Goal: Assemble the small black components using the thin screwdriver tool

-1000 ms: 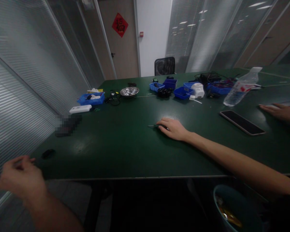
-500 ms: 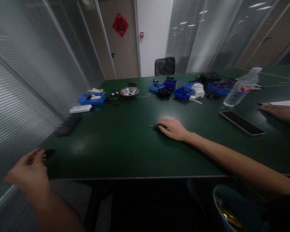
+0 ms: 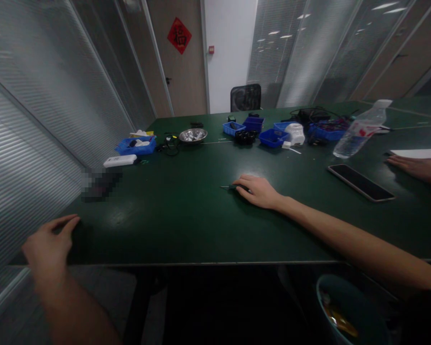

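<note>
My right hand rests on the green table near its middle, fingers wrapped round a small screwdriver whose thin shaft points left. At the table's left front corner is my left hand, with thumb and forefinger pressed together at the tips. Whether anything is between those fingertips is too small to tell. Beyond this hand lies a dark, pixelated object.
A phone, a tilted-looking plastic bottle and another person's hand are at the right. Farther back stand blue trays, a metal bowl and a white box. A bin is below the front edge.
My left hand has shifted slightly right, and the small dark item seen at its fingertips no longer shows. My right hand stays put with the screwdriver.
</note>
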`<state>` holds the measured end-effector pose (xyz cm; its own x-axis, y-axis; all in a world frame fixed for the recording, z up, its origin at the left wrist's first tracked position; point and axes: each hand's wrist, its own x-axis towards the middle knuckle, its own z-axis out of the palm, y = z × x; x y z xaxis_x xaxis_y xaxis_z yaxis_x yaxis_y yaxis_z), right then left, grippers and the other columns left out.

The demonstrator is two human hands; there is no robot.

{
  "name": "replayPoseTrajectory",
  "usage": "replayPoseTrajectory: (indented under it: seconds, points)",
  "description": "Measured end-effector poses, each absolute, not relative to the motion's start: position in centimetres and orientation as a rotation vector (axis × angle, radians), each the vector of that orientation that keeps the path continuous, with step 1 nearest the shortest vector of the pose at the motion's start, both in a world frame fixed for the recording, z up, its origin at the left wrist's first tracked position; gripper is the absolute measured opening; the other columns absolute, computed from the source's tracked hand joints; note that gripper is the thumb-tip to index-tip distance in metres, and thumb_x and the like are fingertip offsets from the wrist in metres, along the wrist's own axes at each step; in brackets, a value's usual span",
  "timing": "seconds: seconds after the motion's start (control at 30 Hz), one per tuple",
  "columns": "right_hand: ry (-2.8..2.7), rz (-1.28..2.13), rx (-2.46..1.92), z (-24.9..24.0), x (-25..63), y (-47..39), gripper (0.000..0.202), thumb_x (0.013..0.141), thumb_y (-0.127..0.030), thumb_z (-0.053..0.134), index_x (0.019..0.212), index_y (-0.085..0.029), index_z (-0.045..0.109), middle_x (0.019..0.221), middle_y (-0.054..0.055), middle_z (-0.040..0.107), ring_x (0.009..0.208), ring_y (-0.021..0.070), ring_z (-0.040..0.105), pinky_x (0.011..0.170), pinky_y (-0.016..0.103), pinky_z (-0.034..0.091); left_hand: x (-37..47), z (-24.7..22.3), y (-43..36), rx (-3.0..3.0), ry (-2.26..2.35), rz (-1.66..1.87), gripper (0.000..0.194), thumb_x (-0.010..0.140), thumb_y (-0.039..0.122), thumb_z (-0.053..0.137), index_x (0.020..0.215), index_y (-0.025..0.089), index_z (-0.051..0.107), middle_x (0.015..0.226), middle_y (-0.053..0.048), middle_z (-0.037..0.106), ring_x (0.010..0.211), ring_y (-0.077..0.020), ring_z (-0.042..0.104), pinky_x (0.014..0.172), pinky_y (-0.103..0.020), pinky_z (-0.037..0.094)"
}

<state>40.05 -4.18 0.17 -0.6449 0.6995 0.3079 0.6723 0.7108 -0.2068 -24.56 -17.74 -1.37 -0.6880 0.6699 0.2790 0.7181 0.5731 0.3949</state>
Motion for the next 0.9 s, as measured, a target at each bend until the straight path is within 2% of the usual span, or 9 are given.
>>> replayPoseTrajectory:
  seconds: [0.1,0.2,0.37,0.53,0.9]
  points:
    - [-2.558,0.099,-1.065,0.2,40.1,-4.2,0.037,0.11,-0.04,0.044,0.134,-0.023,0.067,0.119,0.01,0.071,0.105,0.025,0.068,0.086,0.037,0.052,-23.8,-0.7,-17.1,-1.137,-2.698,-0.734,0.047,0.096,0.056,0.062,0.118,0.02,0.082,0.121,-0.015,0.075,0.107,-0.0349,0.067,0.106,-0.052,0.049]
    - [-2.555,0.094,-1.066,0.1,40.0,-4.2,0.037,0.11,-0.039,0.044,0.133,-0.023,0.067,0.118,0.01,0.071,0.105,0.0247,0.068,0.087,0.036,0.052,-22.8,-0.5,-16.8,-1.169,-2.706,-0.745,0.042,0.097,0.051,0.063,0.117,0.019,0.082,0.119,-0.013,0.076,0.108,-0.0329,0.068,0.105,-0.048,0.049]
    - [-2.56,0.091,-1.059,0.2,40.0,-4.3,0.036,0.11,-0.039,0.043,0.133,-0.023,0.067,0.119,0.009,0.071,0.105,0.0246,0.068,0.087,0.037,0.052,-22.5,-1.2,-17.4,-1.123,-2.679,-0.7,0.047,0.097,0.052,0.061,0.118,0.016,0.081,0.112,-0.016,0.076,0.102,-0.0337,0.069,0.103,-0.049,0.05]
    - [-2.567,0.094,-1.074,0.4,40.0,-4.4,0.036,0.11,-0.039,0.043,0.132,-0.023,0.067,0.119,0.009,0.071,0.104,0.0245,0.068,0.087,0.037,0.052,-22.4,-1.6,-17.9,-1.124,-2.668,-0.73,0.05,0.095,0.053,0.061,0.121,0.015,0.081,0.103,-0.015,0.078,0.091,-0.0308,0.069,0.096,-0.044,0.052]
    - [-2.561,0.13,-1.073,0.5,40.1,-4.3,0.039,0.11,-0.04,0.043,0.134,-0.024,0.068,0.12,0.01,0.072,0.103,0.0255,0.068,0.087,0.039,0.053,-20.4,-1.0,-18.7,-1.111,-2.558,-0.809,0.052,0.097,0.055,0.056,0.12,0.015,0.08,0.107,-0.014,0.078,0.096,-0.0304,0.068,0.101,-0.042,0.048]
